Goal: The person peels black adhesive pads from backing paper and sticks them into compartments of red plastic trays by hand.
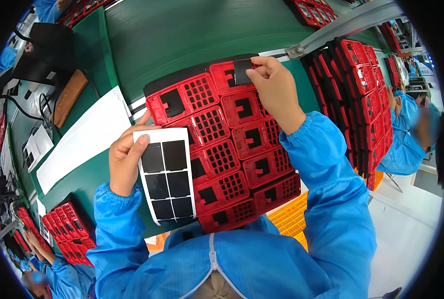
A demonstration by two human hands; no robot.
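Observation:
My left hand [127, 158] pinches a white backing sheet [157, 134] by its upper left corner, thumb on top. Several black rectangular stickers [173, 155] sit on that sheet in two columns. Between the thumb and fingers of my right hand [276, 87] is one loose black sticker [242, 73], over the top right frame of a tray. The black tray [182, 77] carries several red plastic frames [209, 124] in two columns, each with a square opening and a grid of holes. The sheet covers part of the left column.
Stacked trays of red frames [366, 94] stand to the right, by a metal rail [351, 22]. White paper [89, 139] and a brown case [70, 97] lie left on the green table [182, 30]. A yellow crate [289, 217] is below. Co-workers in blue sit left and right [404, 134].

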